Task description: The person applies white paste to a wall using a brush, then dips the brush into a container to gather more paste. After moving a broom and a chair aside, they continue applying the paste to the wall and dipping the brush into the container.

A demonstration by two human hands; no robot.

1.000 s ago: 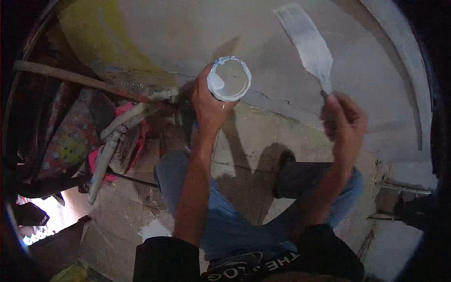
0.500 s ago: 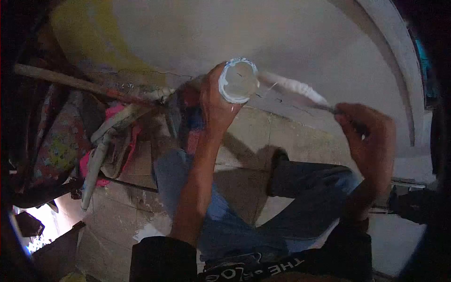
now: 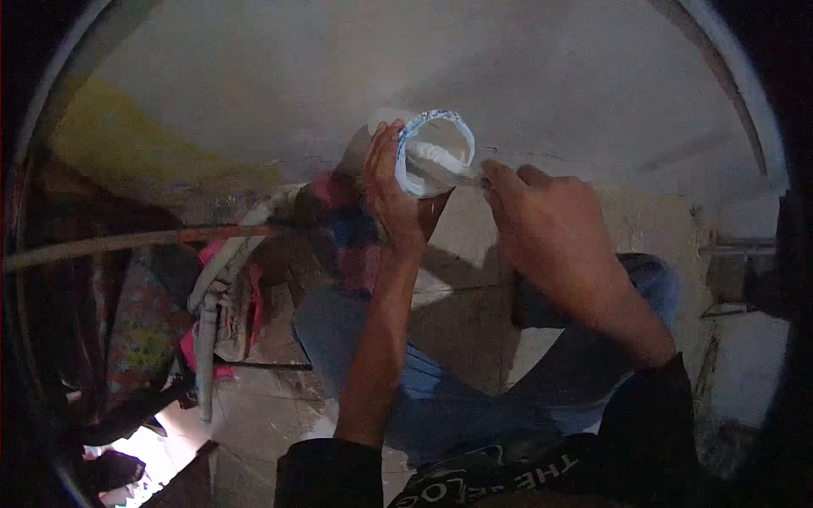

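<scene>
My left hand (image 3: 398, 195) is wrapped around a round tub (image 3: 405, 161) with white smears on its rim. The tub is tipped so that its opening faces me. Between the fingers of my right hand (image 3: 550, 224) is what looks like a putty knife (image 3: 434, 175). Its blade lies across the mouth of the tub, and a strip of white paste (image 3: 439, 156) shows along it. The knife's handle is mostly hidden by my fingers. Whether the blade touches the rim or the inside, I cannot tell.
A pale wall (image 3: 313, 76) with a yellow patch (image 3: 127, 135) rises ahead. On the left, a long pole (image 3: 127, 244), pale pipes (image 3: 206, 356) and patterned cloth (image 3: 135, 330) are piled up. My bent legs (image 3: 449, 398) in jeans frame the tiled floor (image 3: 466, 330).
My right hand has moved left, bringing the putty knife from outside the tub to its mouth. The view has shifted slightly, and the tub remains in my left hand.
</scene>
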